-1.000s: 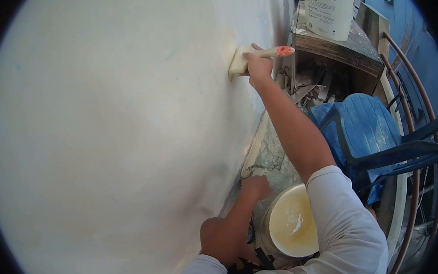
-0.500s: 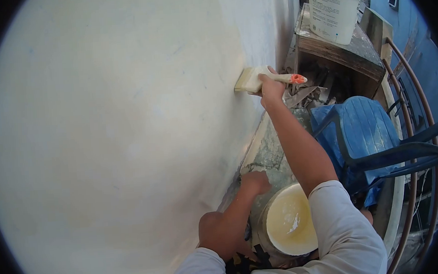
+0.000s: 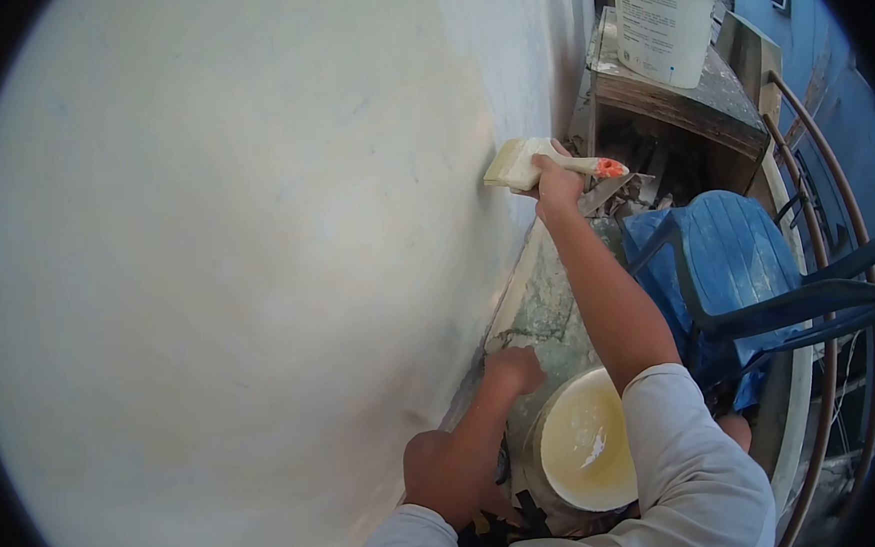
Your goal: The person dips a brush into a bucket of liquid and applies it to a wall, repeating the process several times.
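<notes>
A wide paintbrush (image 3: 521,162) with pale bristles and an orange-tipped handle is in my right hand (image 3: 557,182), its thumb pressed on the brush head. The bristle tips are close to the pale painted wall (image 3: 255,235), near where a bluish-white strip begins. My left hand (image 3: 516,371) is curled into a fist low by the wall's base, with nothing showing in it. Below it, by my right sleeve, stands a round bucket (image 3: 588,450) with creamy yellow paint inside.
A blue plastic chair (image 3: 737,255) stands to the right beside a rusty railing (image 3: 822,310). Farther ahead, a white tub (image 3: 665,24) sits on a worn wooden cabinet (image 3: 678,108) with debris around its base. The concrete ledge (image 3: 544,302) is narrow.
My right hand has moved slightly right with the paintbrush, drawing the bristles back from the wall. My left hand stays a fist in nearly the same place.
</notes>
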Tool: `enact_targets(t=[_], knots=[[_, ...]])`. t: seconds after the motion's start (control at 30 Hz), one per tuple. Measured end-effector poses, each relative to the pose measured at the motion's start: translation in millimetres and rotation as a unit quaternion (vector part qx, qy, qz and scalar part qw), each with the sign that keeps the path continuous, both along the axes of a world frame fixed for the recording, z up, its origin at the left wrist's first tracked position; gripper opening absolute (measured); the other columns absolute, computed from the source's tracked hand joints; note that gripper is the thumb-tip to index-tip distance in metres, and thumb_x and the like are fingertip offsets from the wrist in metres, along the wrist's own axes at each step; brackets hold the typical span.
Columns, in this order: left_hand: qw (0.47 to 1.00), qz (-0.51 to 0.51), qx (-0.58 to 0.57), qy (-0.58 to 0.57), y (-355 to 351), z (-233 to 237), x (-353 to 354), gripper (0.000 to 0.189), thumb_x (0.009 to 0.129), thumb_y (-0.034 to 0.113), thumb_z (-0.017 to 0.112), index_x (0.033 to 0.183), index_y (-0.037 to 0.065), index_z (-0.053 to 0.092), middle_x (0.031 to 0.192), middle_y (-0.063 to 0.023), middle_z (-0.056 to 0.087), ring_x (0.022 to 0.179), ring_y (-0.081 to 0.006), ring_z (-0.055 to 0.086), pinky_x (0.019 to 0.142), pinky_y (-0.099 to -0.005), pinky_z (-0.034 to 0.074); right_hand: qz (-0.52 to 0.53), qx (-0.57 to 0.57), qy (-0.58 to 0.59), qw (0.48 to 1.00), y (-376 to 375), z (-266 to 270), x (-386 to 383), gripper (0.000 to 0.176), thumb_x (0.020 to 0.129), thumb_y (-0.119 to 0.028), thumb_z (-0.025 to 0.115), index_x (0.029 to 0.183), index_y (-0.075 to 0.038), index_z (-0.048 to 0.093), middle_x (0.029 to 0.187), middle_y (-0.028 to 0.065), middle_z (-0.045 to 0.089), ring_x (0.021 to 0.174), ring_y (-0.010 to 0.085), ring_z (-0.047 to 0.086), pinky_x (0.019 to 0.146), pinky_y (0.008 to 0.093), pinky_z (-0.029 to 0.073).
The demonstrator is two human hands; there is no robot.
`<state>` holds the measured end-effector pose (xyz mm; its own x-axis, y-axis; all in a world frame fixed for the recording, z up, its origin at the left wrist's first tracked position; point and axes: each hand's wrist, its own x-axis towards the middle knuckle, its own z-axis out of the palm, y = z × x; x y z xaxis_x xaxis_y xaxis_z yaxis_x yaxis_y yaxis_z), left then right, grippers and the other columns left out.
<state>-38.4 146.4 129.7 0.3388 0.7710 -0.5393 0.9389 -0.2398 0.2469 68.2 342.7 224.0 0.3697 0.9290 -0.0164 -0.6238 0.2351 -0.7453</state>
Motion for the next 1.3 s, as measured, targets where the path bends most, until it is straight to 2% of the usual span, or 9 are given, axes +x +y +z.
enact_targets(t=[0.17, 0.33, 0.43, 0.53, 0.63, 0.9, 1.07, 1.13, 1.3], knots=[[1.0, 0.011, 0.005, -0.008, 1.9, -0.9, -1.5, 0.046, 0.079, 0.034, 0.052, 0.113, 0.004, 0.06, 0.112, -0.0153, 0.063, 0.105, -0.0278, 0.06, 0.088, -0.0398, 0.048, -0.008, 0.096, -0.067, 0.993, 52.9, 119.7, -15.7, 0.05, 0.081, 0.003, 0.057, 0.129, -0.003, 0.044, 0.118, 0.0185, 0.051, 0.1, 0.0346, 0.059, 0.065, 0.0472, 0.061], [1.0, -0.005, -0.019, -0.005, 1.7, 6.0, 6.8, 0.046, 0.079, 0.034, 0.053, 0.112, 0.003, 0.06, 0.112, -0.0162, 0.063, 0.104, -0.029, 0.061, 0.087, -0.04, 0.048, 0.054, 0.276, 0.095, 0.955, 53.3, 182.1, 15.9, 0.051, 0.08, 0.003, 0.057, 0.129, -0.001, 0.043, 0.117, 0.0206, 0.05, 0.096, 0.0324, 0.06, 0.066, 0.0474, 0.061], [1.0, -0.007, 0.0, -0.009, 0.8, 2.3, 10.0, 0.046, 0.079, 0.035, 0.054, 0.111, 0.003, 0.061, 0.112, -0.0156, 0.063, 0.104, -0.0292, 0.061, 0.087, -0.0397, 0.049, 0.073, 0.134, 0.02, 0.988, 53.5, 117.3, -6.7, 0.055, 0.083, 0.002, 0.055, 0.135, -0.006, 0.038, 0.126, 0.0192, 0.046, 0.108, 0.0356, 0.055, 0.076, 0.0505, 0.058], [1.0, -0.007, 0.003, -0.013, 0.0, -1.2, 8.4, 0.047, 0.079, 0.036, 0.054, 0.112, 0.003, 0.06, 0.111, -0.0157, 0.063, 0.104, -0.029, 0.06, 0.087, -0.0396, 0.049, 0.035, 0.009, -0.043, 0.998, 44.3, 27.6, 4.9, 0.056, 0.081, 0.003, 0.056, 0.133, -0.007, 0.04, 0.121, 0.0177, 0.052, 0.099, 0.0355, 0.061, 0.063, 0.0489, 0.06], [1.0, -0.017, 0.0, -0.009, -2.0, 5.2, 9.0, 0.048, 0.079, 0.037, 0.054, 0.114, 0.003, 0.059, 0.113, -0.0162, 0.062, 0.104, -0.0292, 0.06, 0.087, -0.04, 0.048, 0.024, -0.055, -0.07, 0.996, 29.6, 24.6, 4.6, 0.054, 0.08, 0.004, 0.056, 0.131, -0.006, 0.042, 0.119, 0.0183, 0.053, 0.097, 0.036, 0.061, 0.06, 0.0498, 0.059], [1.0, -0.012, -0.012, -0.001, -3.2, 2.7, 8.6, 0.046, 0.08, 0.035, 0.052, 0.113, 0.003, 0.059, 0.116, -0.0164, 0.061, 0.105, -0.0293, 0.06, 0.088, -0.0396, 0.048, 0.097, 0.282, 0.097, 0.95, 49.6, 271.0, 3.2, 0.046, 0.082, 0.004, 0.053, 0.126, -0.002, 0.041, 0.114, 0.0204, 0.049, 0.091, 0.0353, 0.061, 0.063, 0.0465, 0.062], [0.998, -0.017, -0.055, 0.002, 0.9, 1.0, 10.4, 0.053, 0.08, 0.038, 0.05, 0.121, 0.004, 0.052, 0.118, -0.016, 0.059, 0.108, -0.03, 0.058, 0.09, -0.0417, 0.046, 0.008, 0.091, 0.04, 0.995, 47.1, 146.5, -21.2, 0.05, 0.082, 0.003, 0.055, 0.13, -0.006, 0.041, 0.121, 0.0197, 0.049, 0.102, 0.037, 0.058, 0.066, 0.05, 0.06], [1.0, -0.006, -0.001, -0.013, -5.4, 3.0, 8.6, 0.045, 0.079, 0.034, 0.052, 0.109, 0.002, 0.061, 0.113, -0.0169, 0.062, 0.104, -0.0294, 0.06, 0.088, -0.0405, 0.048, -0.002, 0.024, -0.041, 0.999, 37.9, 85.7, -7.5, 0.051, 0.082, 0.005, 0.053, 0.13, -0.006, 0.041, 0.122, 0.0208, 0.049, 0.098, 0.0375, 0.061, 0.06, 0.0485, 0.061], [1.0, -0.01, 0.002, -0.021, -6.1, 0.0, 8.5, 0.046, 0.079, 0.032, 0.051, 0.112, 0.001, 0.059, 0.113, -0.0175, 0.062, 0.104, -0.0297, 0.06, 0.088, -0.0407, 0.048, 0.028, 0.042, -0.073, 0.996, 42.6, 139.3, -13.2, 0.049, 0.08, 0.004, 0.055, 0.127, -0.002, 0.043, 0.116, 0.019, 0.052, 0.094, 0.0345, 0.061, 0.058, 0.0461, 0.061]])
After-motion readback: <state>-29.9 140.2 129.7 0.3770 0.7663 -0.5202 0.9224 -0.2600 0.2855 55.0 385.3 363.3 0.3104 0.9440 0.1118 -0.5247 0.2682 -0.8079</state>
